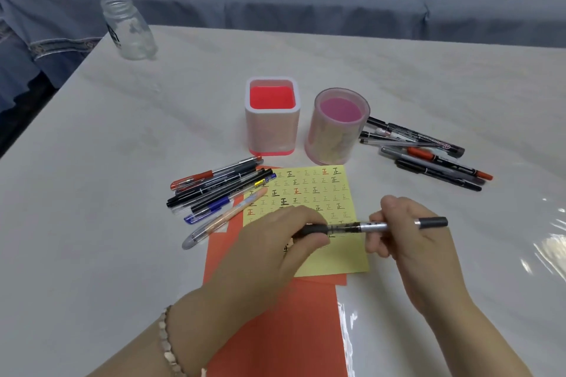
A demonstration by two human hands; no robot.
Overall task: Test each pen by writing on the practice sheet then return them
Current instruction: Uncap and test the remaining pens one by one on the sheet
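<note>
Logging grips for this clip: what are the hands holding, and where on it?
One pen, held level: the left hand grips its black end, the right hand its silver middle.

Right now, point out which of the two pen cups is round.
The pink cup, next to the pens piled on the right. The other cup is square, white-rimmed and red inside.

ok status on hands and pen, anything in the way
Left hand and right hand grip one black pen, level over the yellow practice sheet. Loose pens in a left pile and right pile; peach pen overlaps the sheet's left edge.
</note>
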